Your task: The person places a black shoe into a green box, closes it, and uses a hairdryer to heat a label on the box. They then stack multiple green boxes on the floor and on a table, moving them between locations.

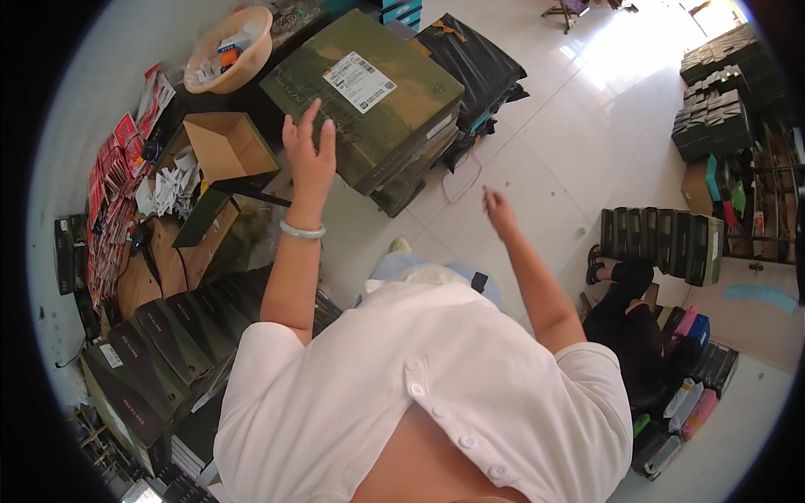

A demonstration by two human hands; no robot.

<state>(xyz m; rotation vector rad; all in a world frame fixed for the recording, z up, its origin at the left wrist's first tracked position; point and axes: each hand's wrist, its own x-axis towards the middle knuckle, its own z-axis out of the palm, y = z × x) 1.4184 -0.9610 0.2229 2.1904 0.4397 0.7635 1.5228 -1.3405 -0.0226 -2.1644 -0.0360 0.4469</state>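
My left hand (310, 159), a pale bangle at its wrist, is raised with the fingers spread. It overlaps the near left edge of a large dark green carton (394, 84) in view; whether it touches cannot be told. A white shipping label (360, 81) sits on the carton's top, and another green box lies beneath it. Over the floor, away from the stack, is my right hand (501, 214). Its fingers are drawn together and slightly blurred; anything small between them cannot be made out. Black plastic-wrapped parcels (474, 63) stand just beyond the carton.
At left are an open box (231, 147), a peach basin (260, 42) of small items, red packets (113, 193) and a row of green boxes (159, 352). A thin cord (464, 178) lies on the tiles. At right, a person in black (616, 310) sits beside stacked boxes (658, 243).
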